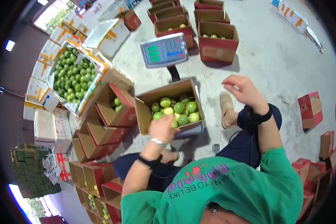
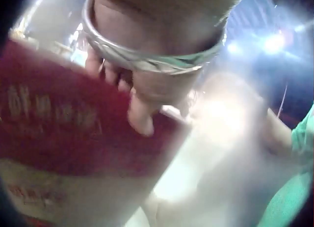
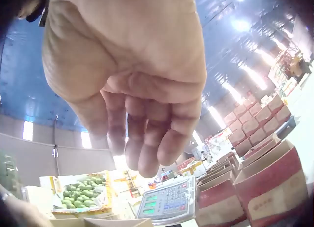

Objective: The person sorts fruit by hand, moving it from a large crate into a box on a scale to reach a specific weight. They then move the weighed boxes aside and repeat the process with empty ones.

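A cardboard box with red outer walls stands on a weighing scale, holding round green and yellow fruit. At its near wall is my left hand, somewhat blurred. In the left wrist view the thumb hangs down the red outer face, while the other fingers reach over the top edge; their tips are hidden. My right hand is raised to the right of the box, away from it. Its palm and loosely bent fingers show in the right wrist view, with nothing held.
The scale's display rises behind the box. At the left stand a large crate of green fruit and several open boxes. More open boxes line the floor ahead. A red carton stands at the right.
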Tool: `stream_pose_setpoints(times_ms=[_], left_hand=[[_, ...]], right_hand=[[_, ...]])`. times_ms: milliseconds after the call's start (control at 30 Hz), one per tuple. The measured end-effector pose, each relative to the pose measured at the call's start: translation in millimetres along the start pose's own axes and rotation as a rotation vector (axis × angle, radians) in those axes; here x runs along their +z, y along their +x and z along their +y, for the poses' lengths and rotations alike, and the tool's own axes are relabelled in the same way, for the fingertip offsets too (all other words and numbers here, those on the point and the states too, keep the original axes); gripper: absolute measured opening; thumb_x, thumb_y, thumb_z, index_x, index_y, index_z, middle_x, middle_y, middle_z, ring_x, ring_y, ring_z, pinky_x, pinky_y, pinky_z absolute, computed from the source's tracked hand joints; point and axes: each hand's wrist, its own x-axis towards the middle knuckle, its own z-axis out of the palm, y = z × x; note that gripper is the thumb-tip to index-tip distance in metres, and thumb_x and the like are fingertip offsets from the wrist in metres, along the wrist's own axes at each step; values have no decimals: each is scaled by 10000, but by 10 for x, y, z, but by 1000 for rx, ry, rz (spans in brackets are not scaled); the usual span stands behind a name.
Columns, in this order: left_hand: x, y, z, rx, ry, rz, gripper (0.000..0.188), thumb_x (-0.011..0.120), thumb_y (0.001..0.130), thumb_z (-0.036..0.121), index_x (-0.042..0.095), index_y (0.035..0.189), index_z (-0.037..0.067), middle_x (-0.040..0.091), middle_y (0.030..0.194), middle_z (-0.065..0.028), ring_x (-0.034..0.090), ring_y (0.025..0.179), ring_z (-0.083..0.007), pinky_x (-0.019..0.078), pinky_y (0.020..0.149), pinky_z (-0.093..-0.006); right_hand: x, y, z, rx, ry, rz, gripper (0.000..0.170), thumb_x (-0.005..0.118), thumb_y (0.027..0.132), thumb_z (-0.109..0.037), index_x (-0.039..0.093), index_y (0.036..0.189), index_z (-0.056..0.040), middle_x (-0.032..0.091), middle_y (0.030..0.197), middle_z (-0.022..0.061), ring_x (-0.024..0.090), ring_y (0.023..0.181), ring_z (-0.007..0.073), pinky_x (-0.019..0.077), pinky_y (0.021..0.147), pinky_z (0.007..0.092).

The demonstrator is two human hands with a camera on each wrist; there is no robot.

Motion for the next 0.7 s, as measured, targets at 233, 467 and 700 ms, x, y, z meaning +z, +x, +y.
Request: stream_pose_setpoints(times_ms=[233,467,700], left_hand=[[-1451,-2420,-1164,-768,-55,1042,301,543,918,125,510,1179,-21,584,1126,-135,570,1001,-213,454,888,-320],[-590,-3391,-986,-1111,-265,928,289,594,890,156,544,1127,-3,578,1076,-98,548,953,-169,449,847,-299],[-497,-2960,-1128,-1052,-285,831,294,587,875,111,535,1142,-2,585,1071,-87,560,939,-179,460,823,-301]], right_hand=[[49,59,136,169,18,98,124,594,844,-90,624,919,4,643,843,121,621,746,227,480,633,306],[616,240,-535,-7,-18,-65,176,595,812,-95,626,973,-30,629,872,136,618,809,293,494,718,337],[2037,-3,-1423,-352,-99,-350,240,631,736,-190,588,949,-87,578,798,121,600,768,308,474,641,448]])
